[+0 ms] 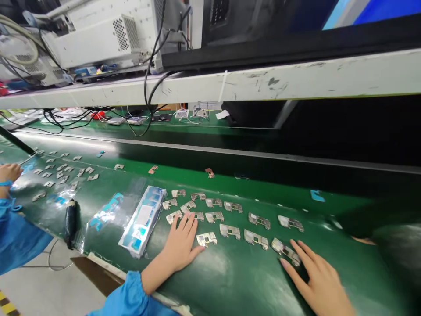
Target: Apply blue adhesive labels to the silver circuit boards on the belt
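Observation:
Several small silvery circuit boards with cut-out edges lie in loose rows on the green work surface. My left hand rests flat with its fingers stretched out. Its fingertips reach a circuit board and partly cover it, while another board lies just beside the thumb. At the right, my right hand has its thumb and fingers apart around the end of a tilted board; whether they press on it I cannot tell. Above that hand lies a separate board.
Left of my hand lies a clear bag with blue-and-white sheets. Beyond are blue film pieces, a black handheld tool and a co-worker's hand near more boards. A white shelf beam with hanging cables crosses overhead.

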